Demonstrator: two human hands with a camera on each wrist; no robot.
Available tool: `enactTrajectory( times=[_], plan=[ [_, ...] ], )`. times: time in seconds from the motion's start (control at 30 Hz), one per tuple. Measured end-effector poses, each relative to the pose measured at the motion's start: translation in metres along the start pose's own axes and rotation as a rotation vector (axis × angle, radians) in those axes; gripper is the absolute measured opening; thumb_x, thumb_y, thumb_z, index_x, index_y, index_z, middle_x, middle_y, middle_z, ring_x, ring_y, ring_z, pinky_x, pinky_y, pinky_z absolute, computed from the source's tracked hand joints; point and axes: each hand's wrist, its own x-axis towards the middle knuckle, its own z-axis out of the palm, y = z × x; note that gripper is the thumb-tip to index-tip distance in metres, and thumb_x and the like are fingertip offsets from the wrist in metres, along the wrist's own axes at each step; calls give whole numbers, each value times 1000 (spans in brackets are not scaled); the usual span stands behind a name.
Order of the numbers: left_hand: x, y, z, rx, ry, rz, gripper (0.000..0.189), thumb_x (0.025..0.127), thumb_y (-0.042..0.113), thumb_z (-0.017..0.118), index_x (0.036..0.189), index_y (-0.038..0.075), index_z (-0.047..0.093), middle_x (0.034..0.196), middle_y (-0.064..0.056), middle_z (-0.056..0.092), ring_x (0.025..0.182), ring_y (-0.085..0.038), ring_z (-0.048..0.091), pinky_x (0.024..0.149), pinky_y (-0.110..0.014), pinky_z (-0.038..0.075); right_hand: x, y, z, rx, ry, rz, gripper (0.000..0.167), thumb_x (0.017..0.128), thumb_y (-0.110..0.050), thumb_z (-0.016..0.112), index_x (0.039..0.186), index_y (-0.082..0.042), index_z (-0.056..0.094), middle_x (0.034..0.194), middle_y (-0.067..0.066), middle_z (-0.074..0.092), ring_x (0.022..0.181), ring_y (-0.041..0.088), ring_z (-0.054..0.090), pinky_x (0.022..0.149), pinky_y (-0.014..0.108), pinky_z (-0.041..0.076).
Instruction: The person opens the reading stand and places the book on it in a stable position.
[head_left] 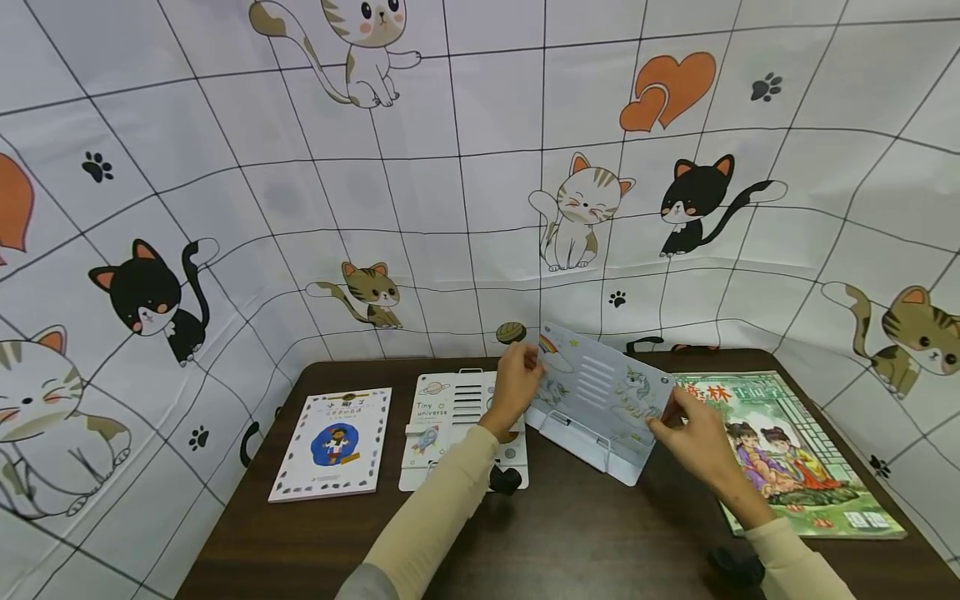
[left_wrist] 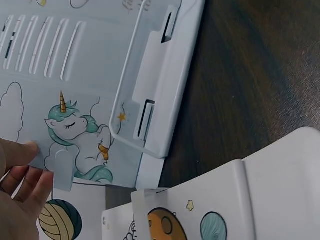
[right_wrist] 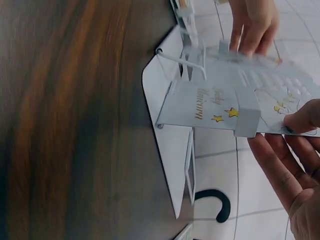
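A pale blue-grey book stand [head_left: 577, 408] with unicorns and a rainbow stands tilted back on the table, a wire page holder [left_wrist: 118, 100] along its lower ledge. At its left edge, my left hand [head_left: 516, 387] pinches the panel by a small side tab [left_wrist: 63, 170]. My right hand [head_left: 693, 437] grips the opposite edge, thumb on the printed face and fingers behind it. Seen from the right wrist, a white base plate [right_wrist: 172, 165] lies under the panel, and another side tab [right_wrist: 247, 112] sits close to the right hand [right_wrist: 300, 175].
Left of the stand lies a white "Tiny universe" book stand [head_left: 433, 425], partly behind my left arm. A white booklet [head_left: 292, 467] is farther left. On the right rests a green illustrated magazine [head_left: 795, 467]. A cat-print sheet [head_left: 480, 192] hangs behind the dark table [head_left: 585, 542].
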Motion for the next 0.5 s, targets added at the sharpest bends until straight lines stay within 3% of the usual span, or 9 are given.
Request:
enactTrajectory(
  times=[0.13, 0.3, 0.5],
  plan=[
    [5, -2, 0, 13, -8, 14, 24, 97, -5, 72, 120, -3, 67, 111, -12, 66, 99, -22, 69, 84, -24, 59, -7, -8, 7, 23, -8, -41, 24, 79, 3, 84, 86, -8, 64, 75, 2, 70, 61, -2, 56, 55, 21, 47],
    [12, -1, 0, 40, -37, 17, 22, 100, -4, 69, 122, -3, 65, 114, -15, 66, 104, -26, 69, 88, -30, 59, -15, -22, 17, 88, -40, -92, 27, 78, 10, 81, 95, -6, 67, 77, 0, 67, 71, 5, 69, 57, 18, 57],
    [23, 5, -2, 93, -90, 31, 24, 102, -4, 65, 127, -5, 64, 119, -20, 66, 111, -32, 68, 94, -40, 60, -21, -40, 32, 136, -42, -204, 37, 75, 16, 82, 81, -10, 56, 79, -1, 66, 76, 8, 70, 55, 16, 57]
  ],
)
